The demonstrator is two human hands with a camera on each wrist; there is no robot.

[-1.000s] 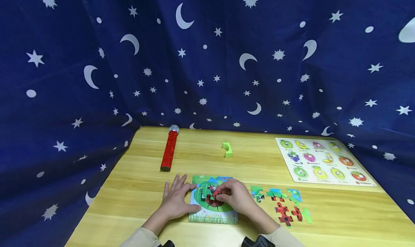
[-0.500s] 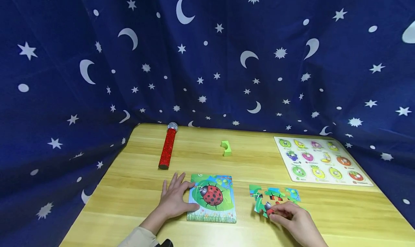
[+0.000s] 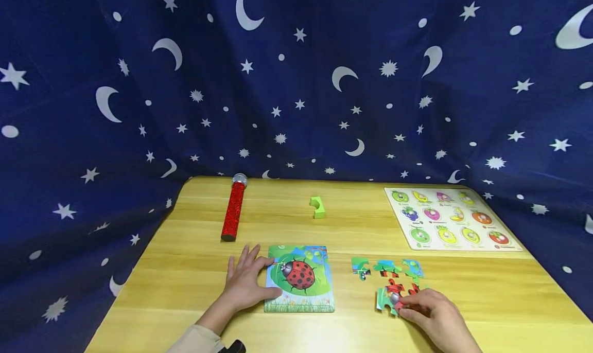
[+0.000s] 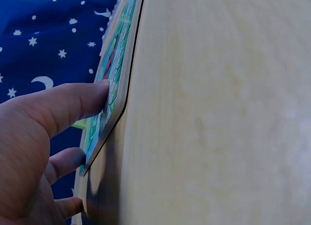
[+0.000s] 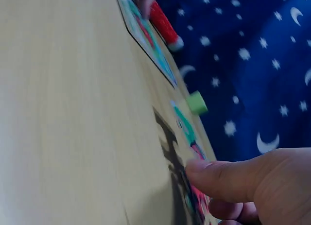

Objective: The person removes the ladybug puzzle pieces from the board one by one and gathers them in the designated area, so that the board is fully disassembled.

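A square puzzle board (image 3: pixel 300 278) printed with a red ladybug lies flat on the table. My left hand (image 3: pixel 247 287), fingers spread, rests at its left side; in the left wrist view the thumb (image 4: pixel 80 101) touches the board's face. Off to the right, my right hand (image 3: pixel 437 314) pinches a puzzle piece (image 3: pixel 386 300) with green leaf and ladybug parts, tilted low above the table. Loose puzzle pieces (image 3: pixel 388 268) lie just behind it, some partly hidden by the fingers. In the right wrist view the held piece casts a shadow on the wood.
A red glittery microphone (image 3: pixel 233 209) lies at the back left. Behind the board stands a small green arch block (image 3: pixel 317 207). At the back right is a fruit peg board (image 3: pixel 447 219). A blue star-patterned cloth (image 3: pixel 296 85) hangs along the table's far edge.
My right hand has left the board and moved right, carrying the puzzle piece to the loose pieces. The board's printed ladybug now shows uncovered. My left hand has stayed at the board.
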